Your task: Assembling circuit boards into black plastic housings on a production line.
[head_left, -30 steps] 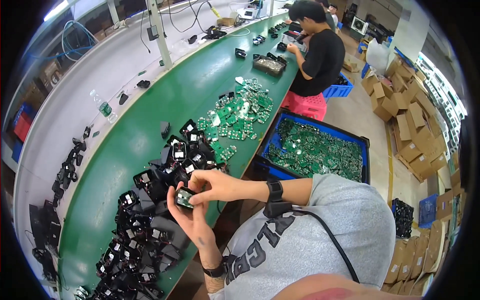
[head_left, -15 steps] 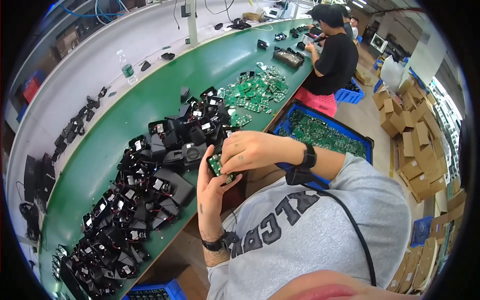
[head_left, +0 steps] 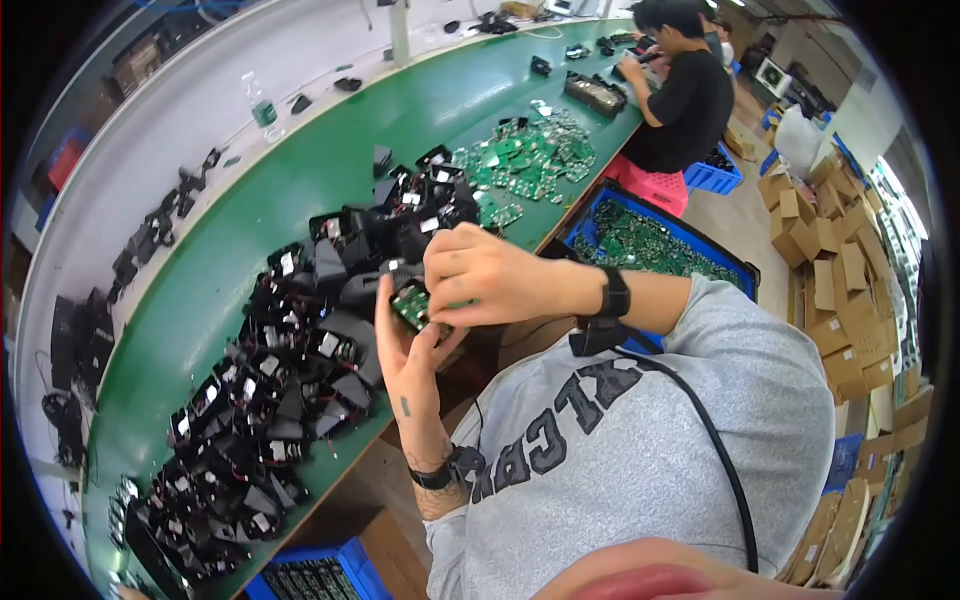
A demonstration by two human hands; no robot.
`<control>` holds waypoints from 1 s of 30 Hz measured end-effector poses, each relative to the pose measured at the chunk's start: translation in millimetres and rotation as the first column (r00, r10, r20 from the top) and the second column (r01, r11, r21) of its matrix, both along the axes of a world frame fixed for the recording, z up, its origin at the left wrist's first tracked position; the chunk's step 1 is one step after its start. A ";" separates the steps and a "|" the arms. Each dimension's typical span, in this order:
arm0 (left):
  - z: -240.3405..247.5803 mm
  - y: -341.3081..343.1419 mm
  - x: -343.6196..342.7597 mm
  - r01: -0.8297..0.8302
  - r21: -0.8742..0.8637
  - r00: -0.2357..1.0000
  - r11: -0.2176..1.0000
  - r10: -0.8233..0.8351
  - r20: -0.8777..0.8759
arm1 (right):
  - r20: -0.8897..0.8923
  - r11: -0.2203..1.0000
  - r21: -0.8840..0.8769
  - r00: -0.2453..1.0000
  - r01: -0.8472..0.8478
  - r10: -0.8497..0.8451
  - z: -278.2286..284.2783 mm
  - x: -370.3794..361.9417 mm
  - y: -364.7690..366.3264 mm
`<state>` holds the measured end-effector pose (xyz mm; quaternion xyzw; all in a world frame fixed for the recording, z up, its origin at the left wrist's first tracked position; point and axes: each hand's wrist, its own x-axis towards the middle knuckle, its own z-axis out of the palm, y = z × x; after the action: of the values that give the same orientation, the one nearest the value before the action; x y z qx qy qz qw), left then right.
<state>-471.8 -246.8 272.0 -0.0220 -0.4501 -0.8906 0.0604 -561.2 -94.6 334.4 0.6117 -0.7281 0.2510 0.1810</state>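
Observation:
My left hand (head_left: pixel 408 352) cups a small black housing with a green circuit board (head_left: pixel 411 303) seated in it, held just off the near edge of the green table (head_left: pixel 250 215). My right hand (head_left: pixel 480 272) comes over from the right and pinches the same piece from above, fingers curled on it. A black watch sits on that wrist. Below and left of both hands lies a heap of black housings (head_left: pixel 270 380) with white labels.
Loose green circuit boards (head_left: pixel 525 155) lie farther along the table. A blue crate of boards (head_left: pixel 650 240) stands to the right. Another person in a black shirt (head_left: pixel 685 105) works at the far end. Cardboard boxes (head_left: pixel 840 280) pile up at right. A water bottle (head_left: pixel 262 105) stands behind.
The view has swung and drawn nearer to the hands. Both hands keep hold of the housing with the board; my right hand now covers more of it from above.

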 end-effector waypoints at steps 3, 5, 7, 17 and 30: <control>-1.8 23.7 -9.1 -0.367 -0.163 0.911 0.916 0.318 -0.264 | 0.452 0.974 -0.096 0.881 0.203 -0.139 -10.6 -3.4 -7.0; -6.2 29.3 -17.3 -0.434 -0.418 0.888 0.798 0.301 -0.346 | 0.625 0.929 -0.052 0.737 0.367 -0.256 -13.0 -1.4 -0.3; -11.6 22.9 -12.9 -0.458 -0.386 0.878 0.801 0.339 -0.338 | 0.625 0.917 -0.130 0.749 0.377 -0.220 -27.9 6.3 -11.7; -27.0 15.5 -28.2 -0.516 -0.475 0.850 0.713 0.360 -0.384 | 0.858 0.833 -0.167 0.494 0.527 -0.141 -58.1 4.6 -21.1; -32.7 -4.0 -21.8 -0.399 0.015 0.869 0.917 0.383 -0.312 | 0.250 0.982 -0.077 0.957 0.170 -0.146 -31.6 17.3 -45.6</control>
<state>-493.6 -250.8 239.2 -0.0710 -0.4521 -0.8339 0.3085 -543.9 -140.3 302.8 0.5064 -0.7783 0.3441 0.1394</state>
